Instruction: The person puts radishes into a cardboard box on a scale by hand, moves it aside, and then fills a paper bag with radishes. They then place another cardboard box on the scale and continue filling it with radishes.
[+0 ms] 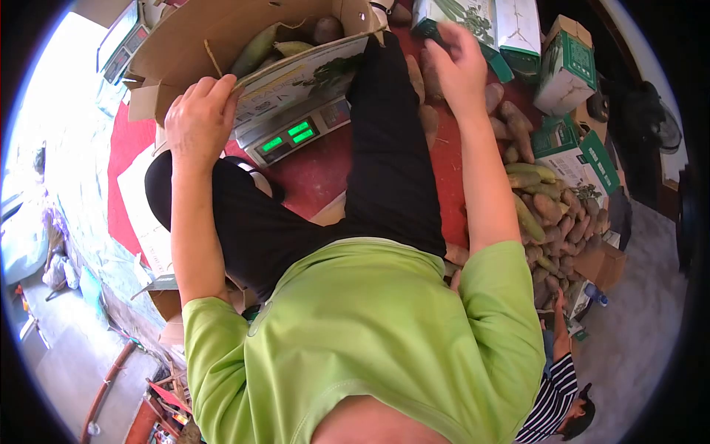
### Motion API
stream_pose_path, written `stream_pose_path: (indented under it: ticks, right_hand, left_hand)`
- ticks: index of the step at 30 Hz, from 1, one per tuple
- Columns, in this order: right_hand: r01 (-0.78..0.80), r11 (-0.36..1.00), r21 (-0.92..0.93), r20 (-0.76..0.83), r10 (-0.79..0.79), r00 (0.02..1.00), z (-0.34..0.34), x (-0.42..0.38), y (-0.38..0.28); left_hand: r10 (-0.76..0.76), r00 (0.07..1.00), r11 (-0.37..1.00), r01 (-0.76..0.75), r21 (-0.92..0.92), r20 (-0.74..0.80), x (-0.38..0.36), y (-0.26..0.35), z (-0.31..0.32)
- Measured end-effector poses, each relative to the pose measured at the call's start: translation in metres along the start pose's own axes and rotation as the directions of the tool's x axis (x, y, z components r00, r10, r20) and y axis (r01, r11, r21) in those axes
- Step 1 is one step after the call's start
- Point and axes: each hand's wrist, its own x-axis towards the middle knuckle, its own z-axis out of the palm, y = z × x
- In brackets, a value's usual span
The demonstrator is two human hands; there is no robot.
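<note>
My left hand (pixel 198 118) grips the near left edge of an open cardboard box (pixel 166 53), its fingers bent over the rim. Inside the box lie a long green vegetable (pixel 255 52) and a dark reddish tuber (pixel 328 29). The box rests on a scale (pixel 296 135) with lit green digits. My right hand (pixel 458 66) is raised to the right of the box, above several brown tubers on the red cloth (pixel 447 174). Its fingers are bent and apart, and nothing shows between them.
On the right is a large pile of tubers (pixel 562 214) with green vegetables. Green and white cartons (pixel 566 74) stand at the upper right. Another scale (pixel 118 48) is at the upper left. A person in a striped shirt (pixel 551 403) is at the lower right.
</note>
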Motion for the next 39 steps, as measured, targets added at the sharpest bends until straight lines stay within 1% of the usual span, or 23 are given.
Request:
stream_pose_path:
  ticks: [1,3,5,7,8,9,11,13,15,16,18,19,21,22,24,25,27,28,30,31,34,36,39]
  right_hand:
    - [-0.130,0.991,0.020,-0.006,0.130,0.991,-0.013,-0.019,0.022]
    - [-0.281,0.960,-0.010,0.037,0.281,0.959,-0.037,-0.071,0.088]
    - [-0.426,0.898,-0.111,0.093,0.436,0.895,-0.059,-0.136,0.125]
    - [-0.489,0.828,-0.274,0.151,0.540,0.828,-0.078,-0.207,0.157]
    - [-0.530,0.784,-0.321,0.184,0.601,0.777,-0.085,-0.249,0.175]
    - [-0.568,0.735,-0.370,0.211,0.662,0.719,-0.092,-0.287,0.184]
    - [-0.657,0.593,-0.465,0.272,0.802,0.532,-0.100,-0.336,0.167]
    - [-0.739,0.480,-0.472,0.239,0.877,0.417,-0.098,-0.418,0.192]
    - [-0.815,0.340,-0.469,0.215,0.939,0.268,-0.100,-0.458,0.186]
    - [-0.830,0.309,-0.464,0.182,0.950,0.252,-0.100,-0.473,0.182]
    - [-0.955,0.119,-0.270,0.164,0.984,0.075,-0.100,-0.490,0.176]
    - [-0.961,0.100,-0.258,0.142,0.988,0.064,-0.101,-0.492,0.173]
    - [-0.947,0.076,-0.311,0.115,0.992,0.042,-0.105,-0.488,0.165]
    - [-0.951,0.065,-0.302,0.109,0.993,0.034,-0.108,-0.487,0.164]
    - [-0.927,0.143,-0.347,0.105,0.988,0.113,-0.110,-0.481,0.165]
    - [-0.928,0.142,-0.344,0.109,0.988,0.110,-0.112,-0.474,0.162]
    - [-0.996,-0.041,-0.084,0.100,0.994,-0.050,-0.117,-0.455,0.153]
    - [-0.996,-0.035,-0.087,0.121,0.992,-0.046,-0.119,-0.445,0.149]
    - [-0.996,-0.059,-0.062,0.078,0.995,-0.064,-0.121,-0.434,0.144]
    - [-0.996,-0.051,-0.067,0.104,0.993,-0.058,-0.122,-0.435,0.147]
    - [-0.996,-0.072,-0.051,0.114,0.990,-0.078,-0.118,-0.439,0.153]
    - [-0.990,-0.133,0.049,0.107,0.986,-0.127,-0.120,-0.428,0.142]
    - [-0.992,-0.126,-0.005,0.109,0.986,-0.126,-0.115,-0.431,0.145]
  left_hand:
    - [0.005,1.000,1.000,-0.005,-0.008,0.003,0.000,0.001,-0.001]
    - [-0.059,0.996,0.998,0.059,0.005,0.068,0.000,0.003,-0.002]
    - [-0.047,0.997,0.999,0.047,-0.005,0.053,0.001,0.003,-0.001]
    - [-0.074,0.997,0.997,0.073,0.013,0.026,0.002,0.007,-0.003]
    - [-0.087,0.995,0.996,0.087,0.021,0.040,0.003,0.008,-0.005]
    - [-0.074,0.996,0.997,0.073,0.011,0.044,0.003,0.007,-0.006]
    - [-0.107,0.994,0.994,0.107,0.009,0.001,0.003,0.005,-0.003]
    - [-0.110,0.994,0.994,0.110,-0.013,-0.025,0.002,0.004,-0.003]
    - [-0.063,0.994,0.998,0.062,-0.009,-0.094,0.003,-0.001,0.002]
    - [-0.064,0.993,0.998,0.064,-0.003,-0.102,0.003,-0.006,0.004]
    - [-0.084,0.991,0.996,0.082,-0.022,-0.109,0.002,-0.012,0.008]
    - [-0.102,0.989,0.994,0.098,-0.042,-0.106,0.002,-0.013,0.008]
    - [-0.123,0.988,0.992,0.124,0.001,-0.095,0.002,-0.015,0.010]
    - [-0.134,0.987,0.991,0.135,0.009,-0.086,0.002,-0.012,0.009]
    - [-0.140,0.987,0.989,0.142,0.026,-0.076,0.004,-0.010,0.009]
    - [-0.127,0.988,0.992,0.128,0.005,-0.088,0.005,-0.011,0.010]
    - [-0.119,0.988,0.993,0.120,0.001,-0.098,0.003,-0.012,0.011]
    - [-0.105,0.989,0.994,0.103,-0.020,-0.104,0.004,-0.011,0.010]
    - [-0.073,0.987,0.996,0.064,-0.062,-0.142,0.005,-0.008,0.008]
    - [-0.081,0.986,0.996,0.075,-0.045,-0.147,0.006,-0.006,0.007]
    - [-0.080,0.984,0.997,0.080,-0.004,-0.162,0.006,-0.002,0.005]
    - [-0.081,0.983,0.997,0.083,0.006,-0.164,0.006,-0.001,0.004]
    - [-0.094,0.982,0.996,0.091,-0.022,-0.166,0.006,-0.003,0.005]
